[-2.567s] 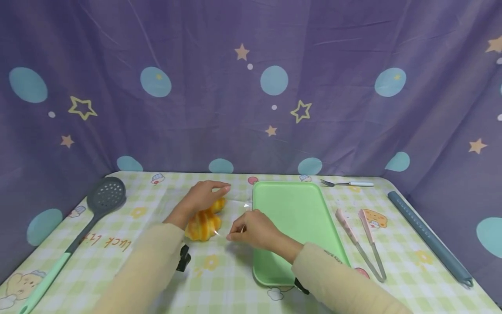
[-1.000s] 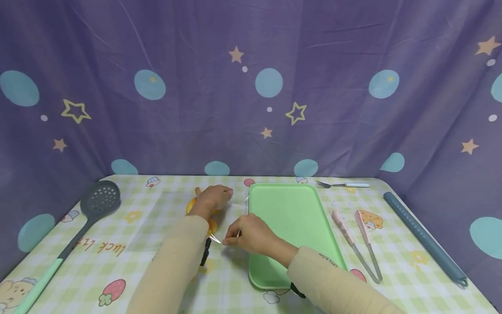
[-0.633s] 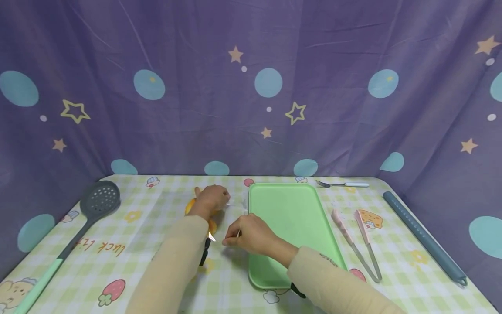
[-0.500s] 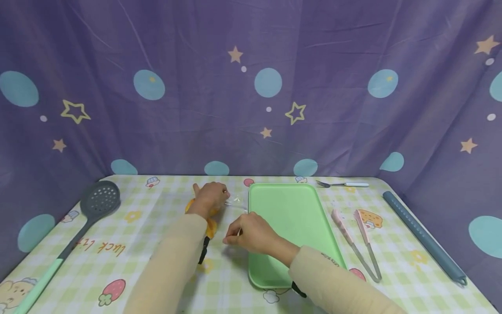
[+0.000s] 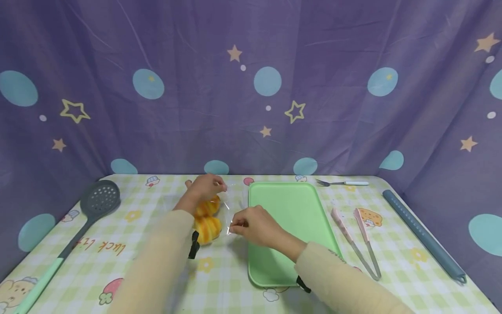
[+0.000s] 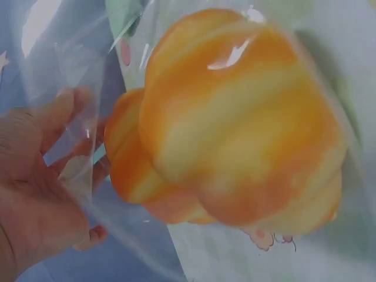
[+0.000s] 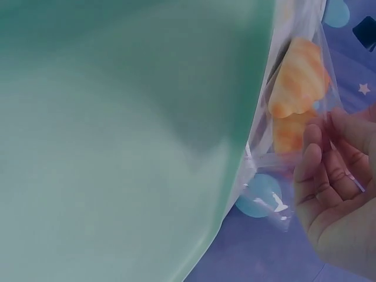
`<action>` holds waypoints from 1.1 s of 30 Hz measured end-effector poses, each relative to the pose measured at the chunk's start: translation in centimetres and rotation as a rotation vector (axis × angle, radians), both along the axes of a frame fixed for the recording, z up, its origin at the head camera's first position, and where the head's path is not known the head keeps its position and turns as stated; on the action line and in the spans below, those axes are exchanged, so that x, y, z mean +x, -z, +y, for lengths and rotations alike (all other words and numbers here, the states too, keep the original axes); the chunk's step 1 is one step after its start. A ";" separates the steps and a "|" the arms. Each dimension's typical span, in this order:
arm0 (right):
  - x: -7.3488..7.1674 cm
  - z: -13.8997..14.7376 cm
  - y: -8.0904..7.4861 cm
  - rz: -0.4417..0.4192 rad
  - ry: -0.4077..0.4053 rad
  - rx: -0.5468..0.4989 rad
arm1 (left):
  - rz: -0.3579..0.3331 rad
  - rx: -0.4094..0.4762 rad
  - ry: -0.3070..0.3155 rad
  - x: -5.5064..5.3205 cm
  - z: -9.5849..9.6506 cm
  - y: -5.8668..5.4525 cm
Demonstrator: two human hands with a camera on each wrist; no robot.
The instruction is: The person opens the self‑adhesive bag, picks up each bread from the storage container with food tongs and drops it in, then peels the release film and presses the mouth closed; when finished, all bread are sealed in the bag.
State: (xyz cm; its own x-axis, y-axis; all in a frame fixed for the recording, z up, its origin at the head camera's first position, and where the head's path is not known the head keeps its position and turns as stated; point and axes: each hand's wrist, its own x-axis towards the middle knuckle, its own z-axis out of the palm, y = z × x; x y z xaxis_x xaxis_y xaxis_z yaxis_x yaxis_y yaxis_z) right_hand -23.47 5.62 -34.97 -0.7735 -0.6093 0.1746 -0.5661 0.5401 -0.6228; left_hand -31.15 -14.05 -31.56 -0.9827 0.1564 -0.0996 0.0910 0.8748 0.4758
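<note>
Two plump orange-yellow croissants point(image 5: 208, 229) lie at table middle, left of the green tray, within a clear plastic bag point(image 5: 227, 209). At the bag's far right corner, my left hand point(image 5: 204, 188) pinches the film between thumb and finger; its wrist passes over the farther croissant. My right hand point(image 5: 254, 224) pinches the bag's nearer edge, above the tray's left rim. Film stands raised between both hands. Close up in the left wrist view, a croissant point(image 6: 241, 117) shows through shiny film beside the left hand point(image 6: 41, 188). The right wrist view shows the right hand point(image 7: 341, 188) gripping the bag edge.
A light green tray point(image 5: 284, 205) lies right of the bag. Farther right are a fork point(image 5: 341, 183), pink-tipped tongs point(image 5: 362, 244) and a long blue-grey bar-shaped thing point(image 5: 423, 235). A slotted skimmer point(image 5: 100, 200) lies left. A purple curtain point(image 5: 251, 131) hangs behind the table.
My left hand has moved back and slightly left, lifting the film with it. Both croissants show more than before. My right hand has shifted slightly away from me and to the right.
</note>
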 end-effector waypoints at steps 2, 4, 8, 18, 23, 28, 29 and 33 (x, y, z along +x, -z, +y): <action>0.0 0.1 -0.1 0.002 0.007 -0.004 | 0.014 0.029 -0.003 0.1 -0.4 -0.3; 0.0 0.2 -0.1 0.001 0.013 -0.011 | 0.030 0.061 -0.004 0.1 -0.8 -0.5; -0.1 0.4 -0.2 -0.019 0.025 -0.032 | 0.062 0.112 0.009 0.2 -1.6 -0.9; -0.3 1.1 -1.2 0.046 0.050 -0.046 | 0.147 0.252 -0.009 0.7 -3.8 -1.7; -0.5 1.6 -1.6 0.084 0.068 -0.022 | 0.173 0.373 -0.027 1.3 -4.9 -1.7; -0.7 2.0 -2.3 0.100 0.094 -0.033 | 0.178 0.474 -0.064 2.0 -5.6 -2.2; -0.8 2.1 -2.4 0.104 0.103 -0.041 | 0.180 0.485 -0.068 2.1 -5.7 -2.3; -1.0 2.3 -3.0 0.126 0.143 -0.078 | 0.203 0.531 -0.080 2.7 -6.1 -2.5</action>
